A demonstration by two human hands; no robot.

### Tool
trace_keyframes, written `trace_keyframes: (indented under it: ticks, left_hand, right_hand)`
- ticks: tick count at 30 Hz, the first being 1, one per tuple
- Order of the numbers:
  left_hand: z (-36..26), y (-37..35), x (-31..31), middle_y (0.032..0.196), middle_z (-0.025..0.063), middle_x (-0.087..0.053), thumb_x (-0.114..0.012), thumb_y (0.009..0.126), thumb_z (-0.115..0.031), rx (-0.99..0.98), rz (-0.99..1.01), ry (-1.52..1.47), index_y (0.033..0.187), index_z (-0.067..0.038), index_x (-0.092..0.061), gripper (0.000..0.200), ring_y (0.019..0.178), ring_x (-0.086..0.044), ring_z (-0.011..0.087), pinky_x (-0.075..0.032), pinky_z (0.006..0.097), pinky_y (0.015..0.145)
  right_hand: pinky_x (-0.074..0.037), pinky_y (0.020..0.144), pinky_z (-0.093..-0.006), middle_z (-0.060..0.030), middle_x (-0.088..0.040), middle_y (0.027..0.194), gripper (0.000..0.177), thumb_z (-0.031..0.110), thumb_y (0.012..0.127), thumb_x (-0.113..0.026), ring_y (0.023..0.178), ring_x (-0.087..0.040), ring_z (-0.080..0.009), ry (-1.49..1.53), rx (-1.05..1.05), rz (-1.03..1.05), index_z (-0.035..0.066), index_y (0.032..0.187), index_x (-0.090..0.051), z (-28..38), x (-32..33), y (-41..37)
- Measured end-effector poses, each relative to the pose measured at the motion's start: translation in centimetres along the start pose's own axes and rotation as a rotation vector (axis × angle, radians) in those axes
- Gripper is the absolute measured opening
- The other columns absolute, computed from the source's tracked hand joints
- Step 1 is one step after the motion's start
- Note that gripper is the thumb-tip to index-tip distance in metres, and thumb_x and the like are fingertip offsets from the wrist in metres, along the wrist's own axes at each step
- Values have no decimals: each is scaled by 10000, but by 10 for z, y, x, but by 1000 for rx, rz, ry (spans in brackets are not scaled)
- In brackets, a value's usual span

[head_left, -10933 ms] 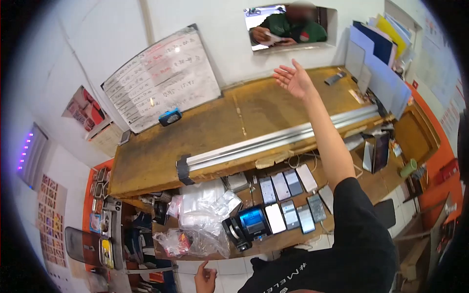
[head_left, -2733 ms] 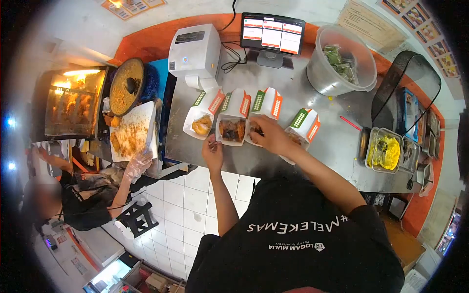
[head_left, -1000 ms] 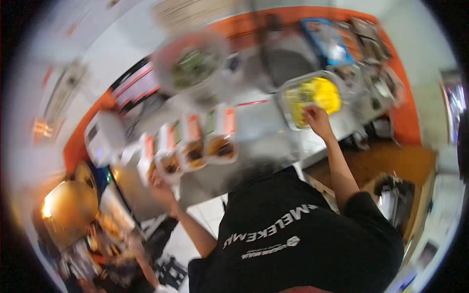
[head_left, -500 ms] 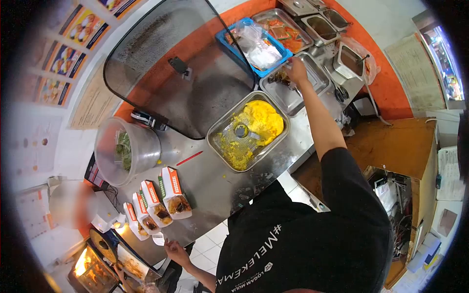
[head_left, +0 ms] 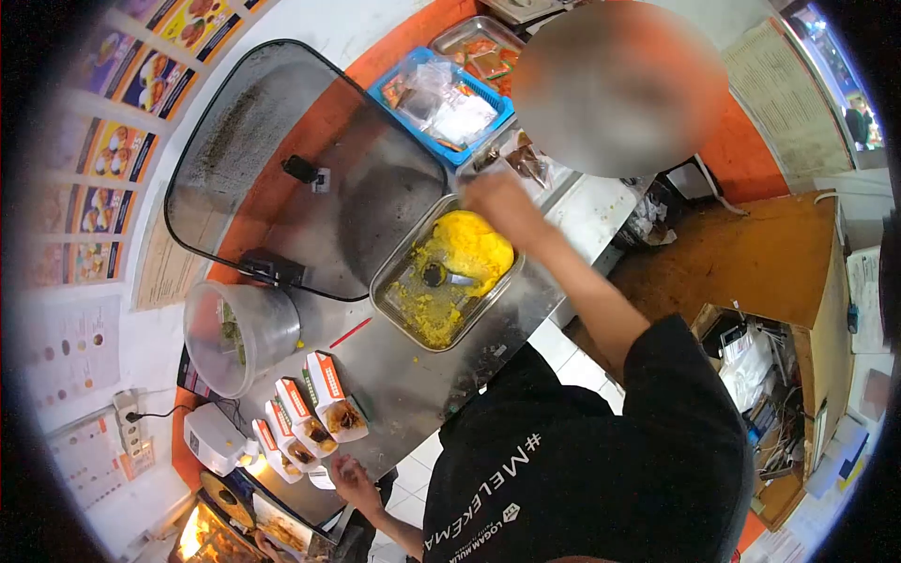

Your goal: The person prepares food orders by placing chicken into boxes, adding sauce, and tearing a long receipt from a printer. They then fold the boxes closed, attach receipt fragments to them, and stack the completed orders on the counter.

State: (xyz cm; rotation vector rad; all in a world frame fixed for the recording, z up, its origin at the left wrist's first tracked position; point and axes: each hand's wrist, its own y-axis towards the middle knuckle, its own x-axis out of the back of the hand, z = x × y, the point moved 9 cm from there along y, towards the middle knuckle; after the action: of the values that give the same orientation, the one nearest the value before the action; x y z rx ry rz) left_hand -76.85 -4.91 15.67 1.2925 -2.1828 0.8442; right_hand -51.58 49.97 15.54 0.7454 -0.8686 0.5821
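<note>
My right hand (head_left: 500,199) is smeared by motion above the far edge of a steel tray (head_left: 383,298); whether its fingers hold anything is not clear. In that tray lies a yellow, crumbly food mass (head_left: 474,246), with a dark round piece (head_left: 434,274) beside it. Dark sachets (head_left: 527,161) lie in another steel tray just past my right hand. At the table's near left edge, my left hand (head_left: 354,483) has loosely bent fingers, apart, close to a white paper slip (head_left: 321,478). Several open paper boxes (head_left: 324,377) of brown, sauced food stand beside it.
A blue basket (head_left: 383,92) of plastic packets stands at the back. A mesh-covered frame (head_left: 282,42) leans over the table's far side. To the left are a clear plastic tub (head_left: 267,324), a red pen (head_left: 351,332) and a white device (head_left: 218,436). Fire (head_left: 197,533) burns at lower left.
My right hand has left the tray of dark sachets and swung left toward the tray of yellow food. My left hand is a little closer to the boxes. The camera view has shifted.
</note>
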Motion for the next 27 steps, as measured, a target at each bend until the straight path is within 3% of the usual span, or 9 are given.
trace_keyframes:
  ticks: [5, 7, 10, 11, 15, 17, 20, 23, 27]
  left_hand:
    - [-152, 3, -85, 1235, 104, -585, -701, 833, -55, -358, 207, 87, 1338, -17, -490, 549, 926, -562, 128, -454, 275, 819]
    - [-207, -15, -98, 1142, 108, -631, -730, 798, -44, -711, 207, 182, 1295, -9, -540, 533, 951, -591, 148, -458, 289, 866]
    - [-145, -1, -87, 999, 92, -650, -738, 815, -48, -469, 326, 69, 1248, 10, -562, 471, 929, -599, 148, -470, 284, 870]
    - [-125, 0, -73, 916, 128, -701, -749, 794, -66, -297, 276, -98, 1126, 15, -650, 356, 897, -643, 191, -475, 341, 886]
    - [-88, -6, -23, 940, 156, -712, -717, 831, -74, -454, 171, -25, 959, 20, -698, 160, 884, -673, 222, -500, 339, 832]
    - [-62, -3, -7, 907, 153, -706, -698, 843, -67, -367, 186, -4, 906, 12, -706, 101, 852, -673, 253, -507, 344, 797]
    - [-24, 8, 39, 868, 140, -690, -655, 874, -53, -419, 90, -92, 934, 22, -686, 101, 777, -652, 217, -498, 311, 724]
    - [40, 31, 90, 878, 117, -694, -632, 898, -53, -250, -5, -235, 946, 30, -674, 105, 787, -645, 177, -496, 292, 732]
    - [96, 59, 179, 895, 114, -699, -574, 942, -63, -260, -206, -244, 953, 29, -655, 123, 847, -651, 154, -499, 287, 785]
  right_hand:
    - [-468, 766, -435, -146, -618, 911, 178, 195, 826, -577, 909, -600, -351, 464, 242, 203, 42, 899, -628, 171, -40, -37]
    - [-465, 767, -425, -116, -589, 897, 120, 163, 837, -603, 894, -585, -331, 800, 228, 423, 70, 913, -609, 229, -65, -50]
    - [-460, 764, -420, -125, -585, 894, 112, 162, 852, -599, 890, -585, -322, 1097, 266, 416, 61, 901, -605, 296, -58, -59]
    - [-460, 764, -420, -125, -585, 894, 112, 162, 852, -599, 890, -585, -322, 1103, 275, 430, 61, 901, -605, 309, -63, -62]
    - [-465, 778, -434, -144, -608, 893, 132, 173, 866, -602, 887, -594, -328, 1013, 230, 617, 60, 928, -631, 344, -101, -89]
    - [-471, 806, -455, -160, -608, 906, 170, 170, 873, -591, 888, -594, -348, 967, 229, 679, 46, 984, -626, 356, -120, -103]
    - [-504, 777, -414, -146, -636, 942, 180, 127, 857, -637, 867, -620, -328, 871, 123, 831, 33, 1011, -638, 384, -138, -107]
    - [-513, 752, -384, -141, -641, 924, 182, 123, 867, -642, 842, -637, -300, 778, 97, 852, 24, 1020, -649, 410, -150, -106]
    - [-507, 738, -353, -135, -642, 903, 176, 101, 872, -645, 834, -647, -271, 684, 4, 809, 6, 1020, -656, 434, -171, -105]
